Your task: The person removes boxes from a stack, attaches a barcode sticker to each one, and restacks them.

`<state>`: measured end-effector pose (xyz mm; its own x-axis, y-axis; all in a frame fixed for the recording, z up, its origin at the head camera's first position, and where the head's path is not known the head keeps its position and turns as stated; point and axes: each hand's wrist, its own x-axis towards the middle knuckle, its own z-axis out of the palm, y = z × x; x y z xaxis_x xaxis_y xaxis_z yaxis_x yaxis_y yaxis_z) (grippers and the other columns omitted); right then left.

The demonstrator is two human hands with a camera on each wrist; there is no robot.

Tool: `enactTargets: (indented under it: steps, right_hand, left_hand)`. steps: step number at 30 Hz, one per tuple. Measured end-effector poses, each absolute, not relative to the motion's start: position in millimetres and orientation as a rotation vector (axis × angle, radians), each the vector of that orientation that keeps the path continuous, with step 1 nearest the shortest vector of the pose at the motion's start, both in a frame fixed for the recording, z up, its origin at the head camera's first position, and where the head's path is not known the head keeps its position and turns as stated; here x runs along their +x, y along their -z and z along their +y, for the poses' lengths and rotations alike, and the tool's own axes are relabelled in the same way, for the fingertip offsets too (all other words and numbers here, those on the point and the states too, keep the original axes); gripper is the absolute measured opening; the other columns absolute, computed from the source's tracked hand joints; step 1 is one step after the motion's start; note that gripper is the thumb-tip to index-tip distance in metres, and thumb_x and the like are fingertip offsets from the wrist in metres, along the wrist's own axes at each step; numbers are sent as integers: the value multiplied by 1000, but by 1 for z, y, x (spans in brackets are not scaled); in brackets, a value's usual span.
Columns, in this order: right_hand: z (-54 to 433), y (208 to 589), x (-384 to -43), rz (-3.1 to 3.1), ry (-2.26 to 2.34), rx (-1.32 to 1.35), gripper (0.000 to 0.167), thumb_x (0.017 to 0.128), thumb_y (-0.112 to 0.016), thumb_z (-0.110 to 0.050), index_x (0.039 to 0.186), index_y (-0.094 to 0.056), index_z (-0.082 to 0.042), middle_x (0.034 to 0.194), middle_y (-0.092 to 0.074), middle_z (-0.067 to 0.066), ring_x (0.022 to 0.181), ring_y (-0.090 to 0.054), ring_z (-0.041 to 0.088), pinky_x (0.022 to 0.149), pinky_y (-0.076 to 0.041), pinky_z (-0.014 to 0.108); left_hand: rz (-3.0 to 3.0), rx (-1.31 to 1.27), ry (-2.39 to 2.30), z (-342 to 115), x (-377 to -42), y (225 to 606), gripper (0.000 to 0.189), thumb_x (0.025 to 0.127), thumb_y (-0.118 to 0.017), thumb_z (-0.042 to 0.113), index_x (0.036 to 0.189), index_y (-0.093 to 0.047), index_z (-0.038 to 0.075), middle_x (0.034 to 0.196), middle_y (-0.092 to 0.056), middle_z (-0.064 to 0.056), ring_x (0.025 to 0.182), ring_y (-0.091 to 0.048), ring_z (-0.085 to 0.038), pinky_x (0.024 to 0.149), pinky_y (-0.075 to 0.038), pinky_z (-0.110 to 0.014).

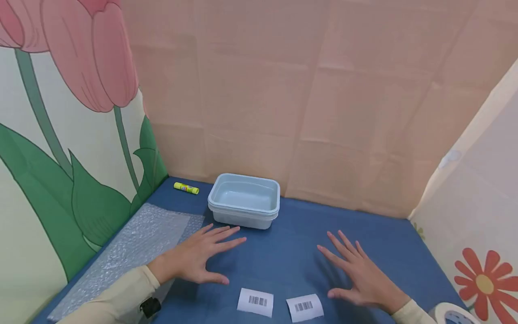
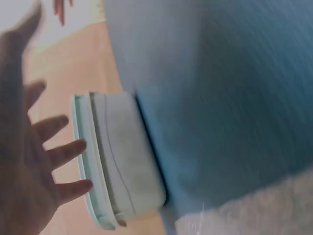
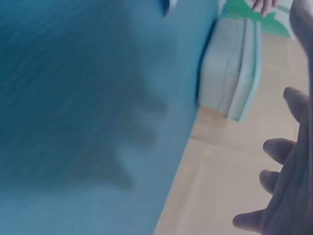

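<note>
My left hand (image 1: 202, 254) hovers over the table with fingers spread, holding nothing, between the bubble wrap and the tub. To the right, my right hand (image 1: 360, 276) is spread the same way above the blue cloth, its shadow falling beside it. A light blue plastic tub (image 1: 244, 193) with a raised rim stands at the back, beyond the left fingertips. Two white barcode labels, a left one (image 1: 255, 302) and a right one (image 1: 305, 308), lie near the front between my hands. In the left wrist view the tub (image 2: 129, 156) shows past my fingers.
A sheet of bubble wrap (image 1: 133, 252) covers the table's left side. At the back left lies a yellow glue stick (image 1: 186, 188). A roll of tape (image 1: 451, 313) sits at the front right corner. Printed and brown walls enclose the blue tabletop (image 1: 348, 216).
</note>
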<state>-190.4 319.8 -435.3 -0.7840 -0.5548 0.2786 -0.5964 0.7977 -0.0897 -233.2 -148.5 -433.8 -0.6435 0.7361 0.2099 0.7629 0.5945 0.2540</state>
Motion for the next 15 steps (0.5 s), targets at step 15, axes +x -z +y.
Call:
enactTargets:
  steps: [15]
  right_hand:
    - [263,387,-251,-2529,-349,844,53,82,-87,-35,129,-71,-17,131,-71,5,117,-70,26,92,-60,49]
  left_hand:
    - [-2672,-426,1102,-162,-291,420,104,90,-77,47,165,-15,10,165,-24,-24,150,-31,-47,113,-35,-72]
